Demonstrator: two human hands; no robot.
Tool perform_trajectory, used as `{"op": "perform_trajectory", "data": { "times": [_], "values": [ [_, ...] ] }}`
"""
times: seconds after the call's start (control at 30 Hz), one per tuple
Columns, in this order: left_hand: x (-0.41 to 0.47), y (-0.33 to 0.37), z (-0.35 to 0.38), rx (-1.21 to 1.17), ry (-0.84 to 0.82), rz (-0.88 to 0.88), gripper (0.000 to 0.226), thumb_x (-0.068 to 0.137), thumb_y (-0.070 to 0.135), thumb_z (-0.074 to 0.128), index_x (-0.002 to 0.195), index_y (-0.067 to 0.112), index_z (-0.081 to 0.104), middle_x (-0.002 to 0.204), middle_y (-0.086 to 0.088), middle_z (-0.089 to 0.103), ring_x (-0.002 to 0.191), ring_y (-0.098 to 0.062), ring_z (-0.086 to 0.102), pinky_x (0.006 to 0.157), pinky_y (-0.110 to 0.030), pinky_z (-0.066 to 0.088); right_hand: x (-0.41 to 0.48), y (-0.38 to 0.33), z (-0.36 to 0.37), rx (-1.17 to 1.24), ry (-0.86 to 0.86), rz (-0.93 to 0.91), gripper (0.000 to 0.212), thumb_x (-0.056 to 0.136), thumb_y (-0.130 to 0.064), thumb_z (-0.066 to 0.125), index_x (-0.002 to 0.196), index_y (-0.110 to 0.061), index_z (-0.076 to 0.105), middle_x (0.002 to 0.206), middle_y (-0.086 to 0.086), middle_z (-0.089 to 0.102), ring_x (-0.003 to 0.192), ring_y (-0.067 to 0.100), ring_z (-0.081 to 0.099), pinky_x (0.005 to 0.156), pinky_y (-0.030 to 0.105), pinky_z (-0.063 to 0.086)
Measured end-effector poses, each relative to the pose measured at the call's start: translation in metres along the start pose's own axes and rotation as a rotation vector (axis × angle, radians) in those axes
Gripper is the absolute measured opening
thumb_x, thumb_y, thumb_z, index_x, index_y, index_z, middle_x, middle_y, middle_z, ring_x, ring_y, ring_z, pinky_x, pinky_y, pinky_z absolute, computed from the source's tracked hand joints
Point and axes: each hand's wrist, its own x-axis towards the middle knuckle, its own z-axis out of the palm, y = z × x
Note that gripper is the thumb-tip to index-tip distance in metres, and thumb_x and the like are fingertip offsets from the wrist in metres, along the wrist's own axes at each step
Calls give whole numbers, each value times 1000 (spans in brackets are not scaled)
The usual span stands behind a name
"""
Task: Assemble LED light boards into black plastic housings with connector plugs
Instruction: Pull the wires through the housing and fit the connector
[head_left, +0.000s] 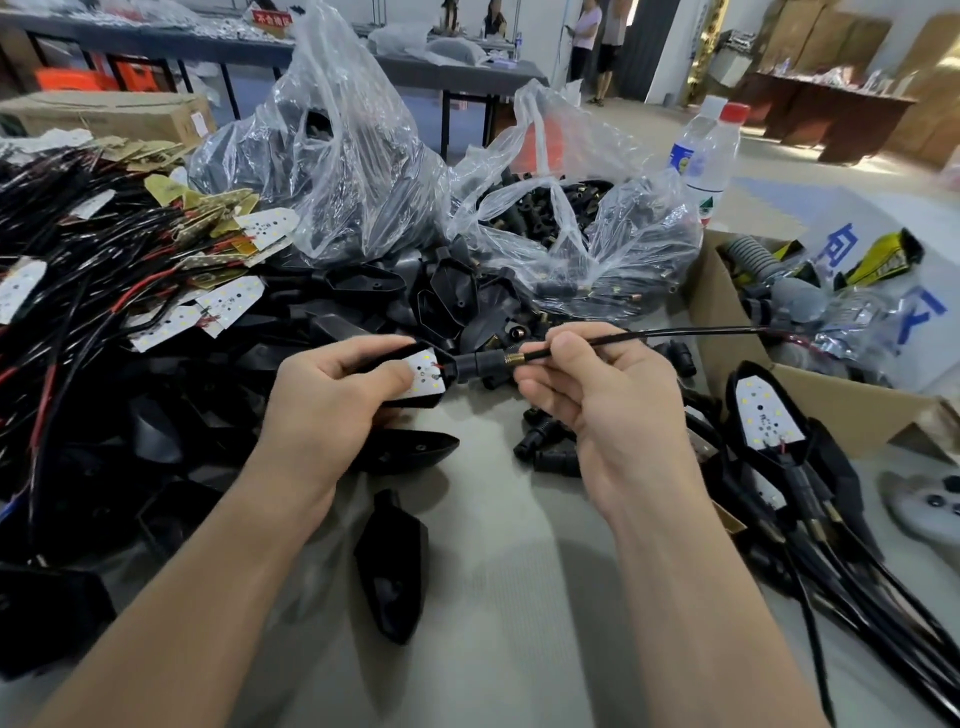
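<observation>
Where the grip of the left hand (332, 405) is curled round a black housing (427, 403), thumb pressed on the LED board (428, 371) seated in it, the connector plug (480, 364) is seen butted against the housing's tip. The cable (675, 332) just behind the plug is pinched in the grip of the right hand (597, 384). Bare counter (493, 597) is left open between the forearms, with one loose housing (395, 566) lying there. That room is hemmed by wired boards (104, 249) at left, clear bags (337, 171) behind, and a cardboard box (831, 400) at right.
</observation>
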Motion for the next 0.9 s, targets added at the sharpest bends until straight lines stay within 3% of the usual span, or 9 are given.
{"op": "perform_trajectory", "data": {
  "times": [0.03,0.1,0.2,0.33,0.5,0.63,0.77,0.9],
  "values": [
    [-3,0,1,199,81,107,17,84,29,76,97,39,81,92,15,78,92,-10,73,88,-27,56,-1,-2,0,12,30,-20,16,100,3,58,89,-5,65,72,13,72,57,20,70,57,25,60],
    [-18,9,7,599,207,398,36,78,51,68,112,42,74,103,27,68,110,-7,63,99,-21,41,-5,-6,-1,47,71,-45,18,100,4,57,87,-5,65,68,12,70,53,18,68,54,24,58],
    [-38,25,28,675,72,685,45,77,48,67,119,33,72,120,20,67,121,-8,55,107,-20,33,-14,-11,-5,48,88,-46,22,100,5,57,83,-7,65,67,12,70,50,16,66,52,23,57],
    [-48,27,61,718,-122,725,30,84,42,67,111,33,76,99,12,77,96,-12,62,96,-24,32,-30,-25,-24,26,123,-41,21,100,4,57,83,-6,66,66,13,71,51,17,67,51,21,56],
    [-44,34,91,725,-404,845,17,92,40,56,102,36,69,84,19,69,82,-4,54,99,-35,39,-57,-50,-70,47,318,-130,18,100,2,59,87,-4,69,68,11,72,55,17,68,55,21,57],
    [-54,48,123,698,-570,810,21,91,46,52,110,41,61,89,16,69,89,-7,51,80,-37,47,-77,-67,-104,95,385,-77,17,102,-3,58,89,-5,69,78,14,74,64,19,71,60,23,58],
    [-66,47,144,696,-713,716,38,85,49,56,119,62,46,104,19,67,100,-1,53,88,-31,45,-94,-74,-127,-23,384,28,24,103,-8,57,87,-2,73,78,18,75,63,20,71,58,23,58],
    [-78,40,159,638,-764,686,34,89,41,66,113,62,55,103,24,67,101,2,56,91,-29,46,-107,-73,-142,-18,450,10,26,103,-8,59,82,-3,74,74,17,74,59,20,70,55,22,56]
  ]
}}
